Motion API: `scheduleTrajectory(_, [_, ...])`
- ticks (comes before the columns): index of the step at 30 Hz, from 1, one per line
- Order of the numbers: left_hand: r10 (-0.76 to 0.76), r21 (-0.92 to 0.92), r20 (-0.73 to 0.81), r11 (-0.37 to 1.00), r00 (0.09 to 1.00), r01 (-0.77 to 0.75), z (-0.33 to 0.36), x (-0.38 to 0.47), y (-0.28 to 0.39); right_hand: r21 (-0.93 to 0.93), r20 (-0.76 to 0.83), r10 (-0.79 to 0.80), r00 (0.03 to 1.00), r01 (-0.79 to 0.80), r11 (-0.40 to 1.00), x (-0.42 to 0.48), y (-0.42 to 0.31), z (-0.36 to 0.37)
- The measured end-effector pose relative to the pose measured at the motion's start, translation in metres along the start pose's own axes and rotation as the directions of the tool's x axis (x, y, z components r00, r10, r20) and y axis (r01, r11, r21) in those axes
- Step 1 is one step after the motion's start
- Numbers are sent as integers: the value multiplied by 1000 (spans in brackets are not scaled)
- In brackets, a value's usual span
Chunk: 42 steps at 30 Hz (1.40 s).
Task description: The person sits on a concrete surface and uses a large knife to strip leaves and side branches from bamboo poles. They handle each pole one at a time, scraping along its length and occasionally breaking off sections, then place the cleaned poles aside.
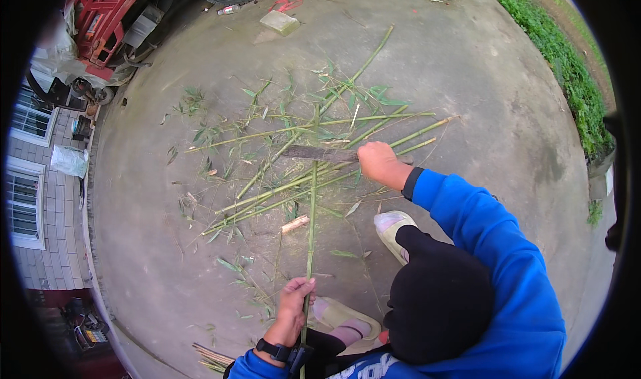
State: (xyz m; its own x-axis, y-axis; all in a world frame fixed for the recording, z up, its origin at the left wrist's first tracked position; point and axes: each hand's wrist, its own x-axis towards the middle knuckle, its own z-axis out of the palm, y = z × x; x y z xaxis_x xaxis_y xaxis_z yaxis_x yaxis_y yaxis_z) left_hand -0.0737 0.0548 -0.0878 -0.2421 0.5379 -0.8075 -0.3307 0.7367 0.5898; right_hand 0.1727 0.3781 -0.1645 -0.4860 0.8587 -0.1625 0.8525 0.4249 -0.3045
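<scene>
My left hand (295, 299) grips a green bamboo stalk (312, 219) near its lower end. The stalk runs away from me over the ground, its far end by the cut pieces. My right hand (376, 163) is shut on the handle of a dark-bladed machete (318, 153). Its blade points left and crosses over the stalk, hiding a short length of it; whether they touch I cannot tell. Beneath and around the blade lie several cut bamboo stalks (280, 191), crossing one another, with leafy twigs (370, 96) among them. A pale wood chip (295, 224) rests left of the held stalk.
My slippered feet (395, 231) are close by on the concrete. Thin stalks (213, 356) lie in a bundle at lower left. Farther off are a concrete block (280, 22), a plastic bottle (229, 9), a red vehicle (102, 23) and green plants (566, 63) along the right edge.
</scene>
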Motion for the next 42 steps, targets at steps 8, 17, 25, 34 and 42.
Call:
scheduleTrajectory(8, [-198,187,51,965,979,185,-56,-74,8,40,116,-184,976,180,983,-51,-31,-15])
scheduleTrajectory(17, [-402,447,178,846,898,290,-61,-92,-44,50,270,-378,886,379,924,-88,-58,19])
scheduleTrajectory(25, [-335,159,214,939,918,305,-12,8,-27,94,263,-315,912,301,949,-87,-49,41])
scheduleTrajectory(34, [-203,112,144,976,969,188,10,17,-37,101,335,-337,880,322,941,-92,-44,54])
scheduleTrajectory(42, [-161,5,63,987,985,161,22,11,-36,41,223,-60,973,52,998,-39,-15,53])
